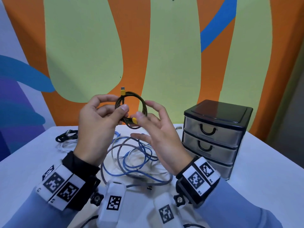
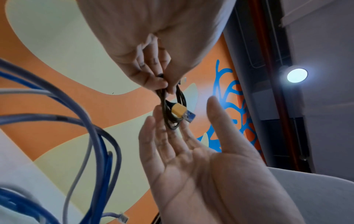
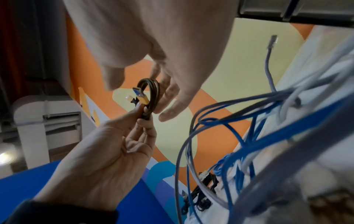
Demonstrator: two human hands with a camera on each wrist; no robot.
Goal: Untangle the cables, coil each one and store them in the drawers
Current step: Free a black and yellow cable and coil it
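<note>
A braided black-and-yellow USB cable (image 1: 142, 102) is wound into a small coil and held up above the table. My left hand (image 1: 122, 112) pinches the coil's lower left side between thumb and fingers; the same pinch shows on the coil (image 2: 173, 109) in the left wrist view. One yellow plug (image 1: 122, 92) sticks up, another (image 1: 134, 120) lies at the bottom. My right hand (image 1: 148, 112) is spread, its thumb by the lower plug and its fingers behind the loop (image 3: 151, 94). A black three-drawer unit (image 1: 213, 134) stands at right, all drawers closed.
Blue and grey network cables (image 1: 131, 153) lie tangled on the white table (image 1: 263, 162) under my hands. A black cable (image 1: 65, 137) and a white one (image 1: 64, 148) lie at the left. A painted wall rises behind the table.
</note>
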